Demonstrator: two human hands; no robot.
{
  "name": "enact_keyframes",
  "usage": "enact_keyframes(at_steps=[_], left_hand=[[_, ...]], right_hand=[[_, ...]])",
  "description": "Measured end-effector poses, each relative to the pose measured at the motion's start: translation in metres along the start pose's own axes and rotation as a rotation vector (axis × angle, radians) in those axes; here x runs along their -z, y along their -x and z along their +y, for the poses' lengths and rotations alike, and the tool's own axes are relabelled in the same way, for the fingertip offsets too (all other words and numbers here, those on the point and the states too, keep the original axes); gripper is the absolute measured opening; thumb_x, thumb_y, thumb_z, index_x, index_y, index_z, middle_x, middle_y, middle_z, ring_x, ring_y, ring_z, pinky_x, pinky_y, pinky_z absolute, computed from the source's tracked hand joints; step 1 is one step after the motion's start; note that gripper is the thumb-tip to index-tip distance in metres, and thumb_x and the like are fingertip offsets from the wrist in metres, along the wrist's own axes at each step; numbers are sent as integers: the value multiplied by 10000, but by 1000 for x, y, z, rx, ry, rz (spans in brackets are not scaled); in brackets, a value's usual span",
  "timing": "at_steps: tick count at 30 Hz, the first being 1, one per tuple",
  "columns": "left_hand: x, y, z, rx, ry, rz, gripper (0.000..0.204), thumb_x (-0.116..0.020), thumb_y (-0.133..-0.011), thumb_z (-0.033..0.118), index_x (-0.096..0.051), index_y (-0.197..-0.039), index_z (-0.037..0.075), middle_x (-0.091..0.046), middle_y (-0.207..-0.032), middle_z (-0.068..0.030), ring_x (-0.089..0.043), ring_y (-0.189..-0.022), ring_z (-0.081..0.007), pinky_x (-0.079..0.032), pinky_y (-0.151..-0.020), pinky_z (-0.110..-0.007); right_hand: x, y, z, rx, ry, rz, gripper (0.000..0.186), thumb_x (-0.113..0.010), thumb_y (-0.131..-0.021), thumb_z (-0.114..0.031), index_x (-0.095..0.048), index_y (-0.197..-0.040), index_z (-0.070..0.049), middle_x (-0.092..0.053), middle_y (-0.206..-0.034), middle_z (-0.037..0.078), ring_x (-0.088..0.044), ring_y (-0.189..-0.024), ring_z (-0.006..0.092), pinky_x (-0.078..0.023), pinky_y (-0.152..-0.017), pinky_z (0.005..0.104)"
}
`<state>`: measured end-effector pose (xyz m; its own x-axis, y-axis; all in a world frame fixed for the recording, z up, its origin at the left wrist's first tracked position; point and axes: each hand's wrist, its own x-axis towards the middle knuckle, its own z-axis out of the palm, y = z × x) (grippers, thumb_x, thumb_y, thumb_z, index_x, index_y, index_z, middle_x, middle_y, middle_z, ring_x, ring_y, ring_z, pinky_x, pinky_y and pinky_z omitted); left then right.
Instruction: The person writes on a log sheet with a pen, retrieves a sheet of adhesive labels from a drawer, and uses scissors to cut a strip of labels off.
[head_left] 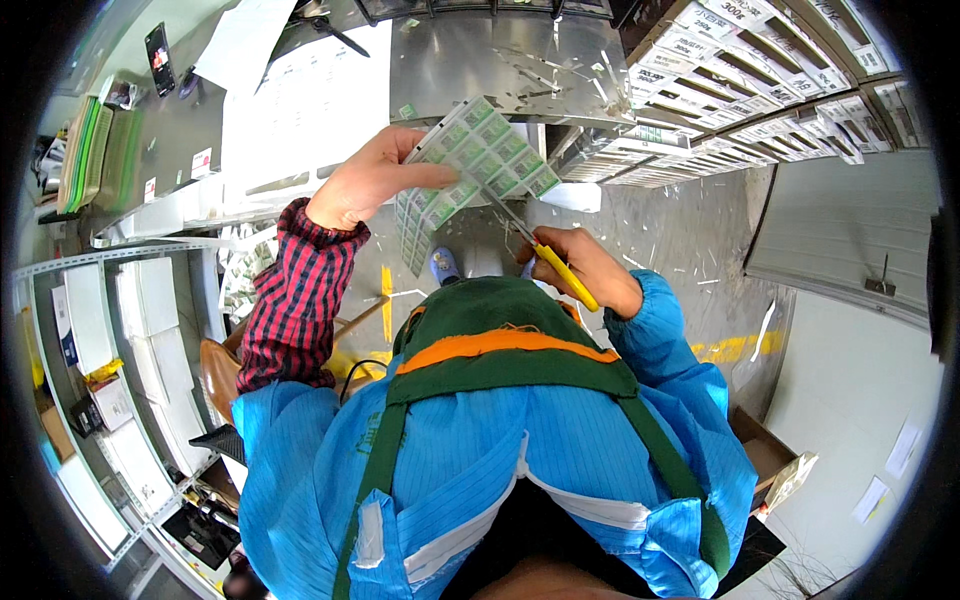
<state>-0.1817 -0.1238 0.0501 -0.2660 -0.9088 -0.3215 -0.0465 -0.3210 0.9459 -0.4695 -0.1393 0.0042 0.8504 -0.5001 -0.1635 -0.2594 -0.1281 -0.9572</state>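
Observation:
My left hand [378, 180] is closed on a sheet of green-and-white printed labels [490, 145], thumb on top and fingers behind. Part of the sheet bends and hangs down below the thumb. In my right hand [588, 262] is a pair of scissors with yellow handles [565, 275]. Their blades point up and left and meet the sheet near its lower middle edge, close to the left thumb. Whether the blades are parted there is too small to tell.
Ahead stands a metal table [450, 60] with white paper sheets [300, 110] and scattered paper strips. A phone [159, 60] lies at its far left. Labelled racks [720, 80] fill the far right. White boxes stand on a shelf [110, 400] at left. Paper scraps litter the floor [690, 225].

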Motion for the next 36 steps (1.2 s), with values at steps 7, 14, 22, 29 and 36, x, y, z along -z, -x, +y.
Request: enact_keyframes(at_steps=[7, 14, 22, 29, 36], left_hand=[[-1, 1, -1, -7, 28, 2, 219, -666, -844, 75, -677, -1040, -21, -694, -938, -58, -610, -804, -79, -469, -747, -213], [-1, 1, -6, -17, 97, -7, 222, -666, -848, 77, -672, -1047, -24, -698, -954, -73, -635, -823, -97, -493, -766, -222], [1, 2, -12, -1, 90, 4, 228, -667, -853, 91, -672, -1049, -27, -699, -955, -77, -634, -818, -95, -490, -768, -220], [-1, 1, -15, -103, 172, 165, 254, -636, -893, 105, -638, -1112, -24, -679, -1007, -61, -611, -882, -88, -470, -811, -224], [-21, -2, -20, -255, 315, 250, 237, -619, -899, 59, -617, -1123, -18, -671, -1014, -42, -602, -881, -75, -470, -813, -227]], right_hand=[[-2, 1, 6, -13, 9, 8, 214, -627, -824, -143, -611, -955, 25, -617, -739, 131, -559, -605, 170, -452, -562, 297], [-6, 1, 12, 35, 37, 44, 203, -660, -855, -163, -618, -952, 11, -608, -701, 111, -545, -562, 152, -432, -521, 289], [-7, 3, 7, -36, 8, 56, 181, -663, -869, -148, -619, -948, 8, -568, -614, 56, -498, -467, 85, -376, -426, 242], [-7, 4, 10, -62, -3, 85, 202, -683, -865, -160, -618, -963, 4, -581, -635, 50, -503, -470, 77, -379, -415, 235], [-15, -4, 10, -50, 3, 154, 255, -641, -854, -156, -578, -1038, 10, -579, -720, 96, -532, -588, 160, -421, -536, 288]])
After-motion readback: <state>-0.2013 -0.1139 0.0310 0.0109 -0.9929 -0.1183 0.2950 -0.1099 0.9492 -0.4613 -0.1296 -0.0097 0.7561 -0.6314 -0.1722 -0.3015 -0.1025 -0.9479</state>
